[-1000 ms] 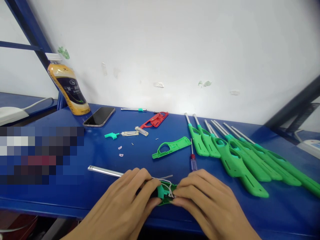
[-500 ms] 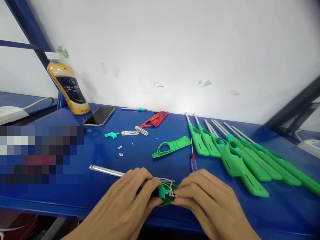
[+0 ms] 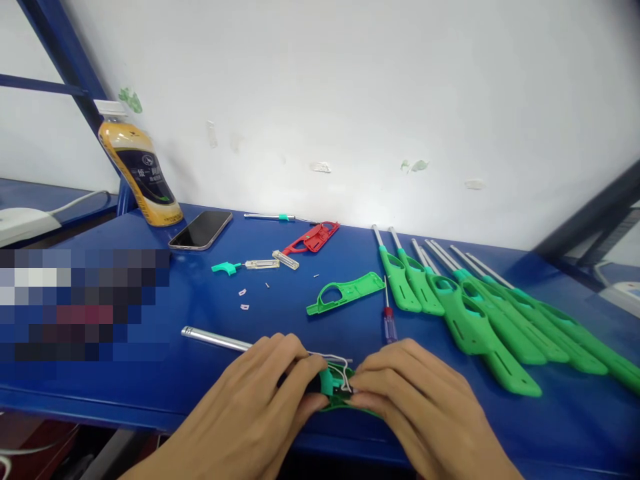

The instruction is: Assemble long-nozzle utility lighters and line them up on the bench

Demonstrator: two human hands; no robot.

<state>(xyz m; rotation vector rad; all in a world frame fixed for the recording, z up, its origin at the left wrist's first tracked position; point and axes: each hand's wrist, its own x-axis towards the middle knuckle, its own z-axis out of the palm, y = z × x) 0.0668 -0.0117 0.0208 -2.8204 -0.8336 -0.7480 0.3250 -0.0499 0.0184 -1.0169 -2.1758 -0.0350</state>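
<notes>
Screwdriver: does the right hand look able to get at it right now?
Likely yes: the screwdriver lies just beyond the right hand with nothing visible between, though that hand is busy at the green shell.

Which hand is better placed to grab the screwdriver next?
Likely the right hand: the screwdriver lies just beyond its knuckles, while the left hand is farther away. Both are at the green shell.

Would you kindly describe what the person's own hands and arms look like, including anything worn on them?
The left hand and right hand are both bare, with no gloves. No rings show on the visible fingers. The parts of the forearms in view carry no sleeves, watch or bracelet, and I see no clear markings.
</notes>
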